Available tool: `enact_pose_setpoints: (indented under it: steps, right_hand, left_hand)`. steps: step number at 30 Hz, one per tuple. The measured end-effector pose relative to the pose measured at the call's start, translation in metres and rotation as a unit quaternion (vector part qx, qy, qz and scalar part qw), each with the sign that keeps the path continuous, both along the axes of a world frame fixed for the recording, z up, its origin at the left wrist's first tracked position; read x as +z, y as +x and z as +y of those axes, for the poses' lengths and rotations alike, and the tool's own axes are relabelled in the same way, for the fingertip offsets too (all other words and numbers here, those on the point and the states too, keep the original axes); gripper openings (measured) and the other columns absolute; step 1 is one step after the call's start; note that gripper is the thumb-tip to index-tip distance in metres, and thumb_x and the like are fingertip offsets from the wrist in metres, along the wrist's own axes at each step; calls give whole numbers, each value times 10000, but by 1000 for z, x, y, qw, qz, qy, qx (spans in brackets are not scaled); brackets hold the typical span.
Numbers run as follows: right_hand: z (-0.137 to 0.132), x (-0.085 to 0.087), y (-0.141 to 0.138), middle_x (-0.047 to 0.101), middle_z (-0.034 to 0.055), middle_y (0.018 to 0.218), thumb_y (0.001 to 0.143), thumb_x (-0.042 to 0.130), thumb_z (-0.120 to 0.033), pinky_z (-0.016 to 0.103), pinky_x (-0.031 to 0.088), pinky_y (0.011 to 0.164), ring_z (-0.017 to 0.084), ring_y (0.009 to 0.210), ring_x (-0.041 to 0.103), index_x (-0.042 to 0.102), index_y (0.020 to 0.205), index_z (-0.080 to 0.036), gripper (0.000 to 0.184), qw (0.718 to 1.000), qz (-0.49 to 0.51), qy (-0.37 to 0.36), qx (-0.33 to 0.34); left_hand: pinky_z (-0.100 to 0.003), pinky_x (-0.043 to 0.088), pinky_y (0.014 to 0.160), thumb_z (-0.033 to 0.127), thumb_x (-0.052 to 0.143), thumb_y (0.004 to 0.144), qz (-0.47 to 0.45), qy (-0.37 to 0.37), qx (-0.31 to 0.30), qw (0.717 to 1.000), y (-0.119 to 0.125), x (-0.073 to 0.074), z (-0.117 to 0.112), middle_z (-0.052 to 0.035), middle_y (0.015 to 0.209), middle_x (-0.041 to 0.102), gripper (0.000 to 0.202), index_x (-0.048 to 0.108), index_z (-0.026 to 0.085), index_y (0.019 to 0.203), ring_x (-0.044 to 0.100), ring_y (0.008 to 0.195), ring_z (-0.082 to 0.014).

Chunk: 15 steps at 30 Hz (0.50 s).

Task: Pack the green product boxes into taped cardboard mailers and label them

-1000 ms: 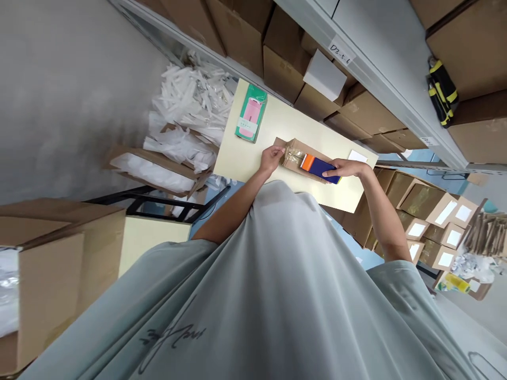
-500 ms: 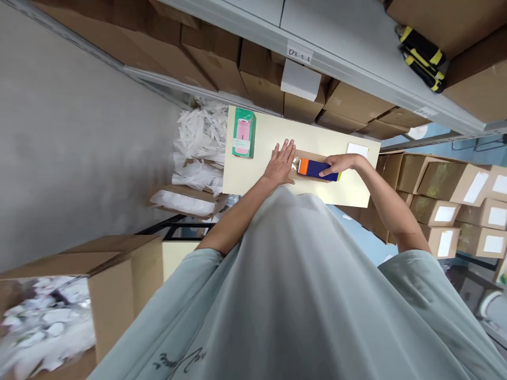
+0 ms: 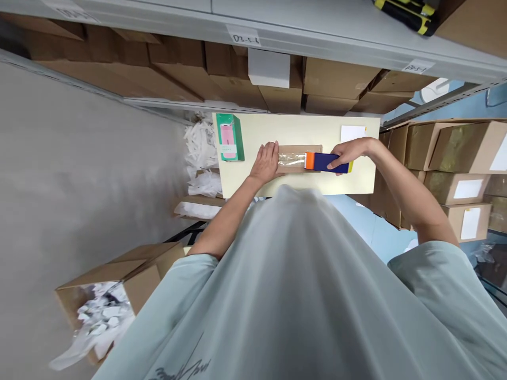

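Note:
A small cardboard box point(image 3: 295, 149) lies on the pale yellow tabletop point(image 3: 257, 184), with a strip of clear tape point(image 3: 291, 160) along its top. My left hand point(image 3: 266, 162) rests flat on the box's left end, fingers stretched out. My right hand point(image 3: 348, 153) is wrapped round a dark blue and orange tape dispenser point(image 3: 327, 162), whose orange end sits over the right part of the box where the tape strip ends. A green box with a pink picture point(image 3: 229, 138) stands at the table's left end. Behind my right hand lies a white label or paper point(image 3: 352, 132).
Above the table's far edge runs a grey metal shelf point(image 3: 158, 18) with cardboard boxes under it. Stacked cartons point(image 3: 455, 153) stand to the right. At lower left is an open carton point(image 3: 142, 287) of white scraps, with more white paper waste point(image 3: 202, 142) left of the table.
My right hand has drawn the dispenser to the right, leaving a longer strip of tape on the box. My left hand stays on the box's left end. The camera view has shifted.

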State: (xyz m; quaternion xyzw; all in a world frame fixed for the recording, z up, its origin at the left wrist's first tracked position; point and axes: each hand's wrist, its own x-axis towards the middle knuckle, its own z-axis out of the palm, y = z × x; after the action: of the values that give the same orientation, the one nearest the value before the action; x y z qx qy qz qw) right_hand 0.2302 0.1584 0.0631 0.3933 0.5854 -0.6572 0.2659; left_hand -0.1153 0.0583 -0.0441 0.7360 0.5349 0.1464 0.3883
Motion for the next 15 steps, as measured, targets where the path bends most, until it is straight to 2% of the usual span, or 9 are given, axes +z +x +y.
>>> enact_pose_setpoints:
  steps: [4, 7, 9, 12, 15]
  right_hand:
    - [5, 13, 76, 811, 54, 774, 733, 934, -866, 402, 659, 836, 286, 826, 815, 842, 913, -209, 687, 999, -22, 34, 19]
    - [12, 5, 106, 814, 57, 806, 717, 944, -869, 414, 659, 860, 304, 880, 824, 847, 921, -198, 708, 998, -48, 24, 26]
    - [17, -12, 110, 822, 64, 841, 722, 957, -846, 422, 653, 889, 317, 928, 825, 848, 931, -186, 701, 998, -48, 34, 28]
    - [23, -38, 101, 834, 73, 910, 731, 979, -799, 414, 637, 936, 333, 1009, 819, 846, 935, -172, 672, 995, -62, 74, 32]
    - [21, -51, 83, 835, 81, 1012, 822, 917, -783, 417, 622, 965, 339, 1075, 813, 847, 983, -152, 654, 984, -123, 102, 74]
  left_hand:
    - [-746, 113, 1429, 835, 857, 787, 42, -49, 1, 998, 4, 3, 3, -365, 1757, 435, 1364, 390, -18, 1743, 262, 1719, -576]
    - [-784, 81, 1417, 883, 811, 799, 31, -34, 1, 999, 5, 2, 4, -342, 1768, 429, 1376, 366, 14, 1768, 250, 1717, -591]
    - [-790, 80, 1411, 904, 786, 810, 41, -28, -3, 999, 6, 0, 4, -363, 1761, 425, 1390, 352, -6, 1768, 254, 1712, -604]
    - [-760, 81, 1424, 897, 803, 788, 92, -36, -16, 995, 8, 0, 4, -419, 1780, 354, 1459, 310, -61, 1772, 228, 1718, -631]
    - [-755, 55, 1427, 887, 748, 837, 135, -49, -34, 989, 9, 1, 4, -423, 1820, 266, 1464, 220, -93, 1789, 174, 1741, -619]
